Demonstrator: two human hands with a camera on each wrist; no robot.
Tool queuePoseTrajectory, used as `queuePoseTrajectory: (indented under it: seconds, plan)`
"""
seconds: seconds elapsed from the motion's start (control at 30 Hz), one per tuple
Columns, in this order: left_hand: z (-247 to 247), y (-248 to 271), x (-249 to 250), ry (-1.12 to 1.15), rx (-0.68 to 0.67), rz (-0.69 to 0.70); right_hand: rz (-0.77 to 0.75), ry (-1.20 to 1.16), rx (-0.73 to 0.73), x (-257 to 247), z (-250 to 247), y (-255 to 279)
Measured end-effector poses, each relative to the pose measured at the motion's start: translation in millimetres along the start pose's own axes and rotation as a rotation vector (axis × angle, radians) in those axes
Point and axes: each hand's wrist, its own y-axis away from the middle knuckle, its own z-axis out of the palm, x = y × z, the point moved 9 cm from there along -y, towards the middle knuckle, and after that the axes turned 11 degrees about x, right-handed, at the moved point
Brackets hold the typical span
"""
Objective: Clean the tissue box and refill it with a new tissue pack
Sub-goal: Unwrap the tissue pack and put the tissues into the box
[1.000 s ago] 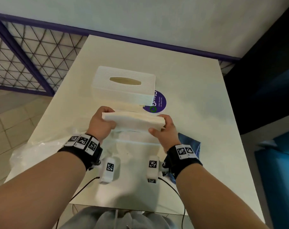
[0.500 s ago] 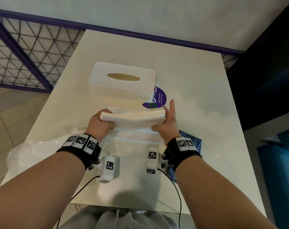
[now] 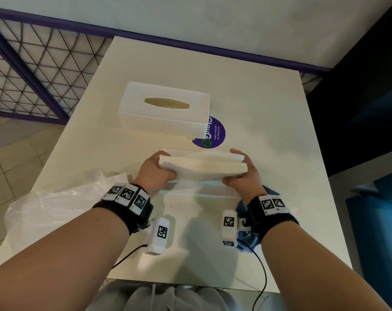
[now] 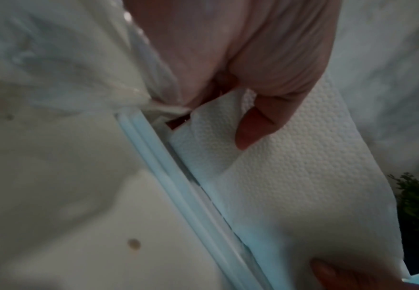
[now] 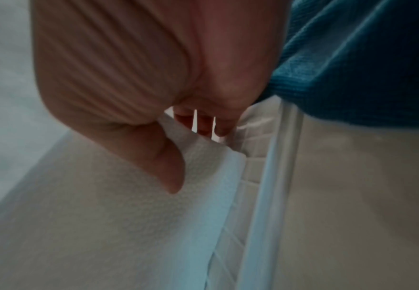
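Beside tissue box (image 3: 165, 113), purple sticker (image 3: 215, 133), "Let's keep our pantries clean"

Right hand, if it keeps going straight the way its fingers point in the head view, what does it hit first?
The right hand holds the tissue stack, its fingers pointing away from the person. Straight ahead lies the purple sticker, flat on the table; the tissue box sits left of that line. Depth is unclear, so the way looks mostly free.

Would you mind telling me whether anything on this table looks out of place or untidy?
Two small things. The tissue stack held between the left hand and right hand is uneven, with its top sheets bulging upward. A crumpled plastic wrapper also hangs over the table's left edge. Nothing looks spilled or broken.
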Motion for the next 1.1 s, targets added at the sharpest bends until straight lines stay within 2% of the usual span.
queuePoseTrajectory:
  seconds: [0.17,0.33,0.53,0.63,0.73,0.8,0.9,1.1]
  plan:
    - [-4.1,-2.0,7.1,-0.013,-0.005,0.066,0.014,-0.059,0.016,-1.5,3.3,-1.9]
    - [-0.7,4.3,7.4,0.054,-0.002,0.067,0.035,-0.212,0.013,-4.7,5.0,4.2]
    - [-2.3,6.4,3.1,0.053,0.008,0.081,-0.008,-0.189,0.015,-6.9,3.0,5.8]
    - [-2.7,6.2,5.1,-0.072,0.035,0.114,-0.036,-0.125,0.021,-8.2,3.7,5.3]
    - [-4.7,1.7,22.8,-0.221,0.061,0.211,-0.066,-0.009,0.069,-19.7,-6.0,-2.5]
    - [-7.7,-4.7,38.6,-0.293,0.08,0.246,-0.012,-0.057,0.066,-25.2,-11.4,-11.7]
    - [-10.5,-15.8,48.4,-0.42,0.095,0.226,0.085,-0.02,0.028,-19.5,-12.3,-23.4]
    - [-2.4,-19.8,24.6,-0.697,-0.009,0.16,0.17,0.193,0.012,7.6,-7.5,-20.1]
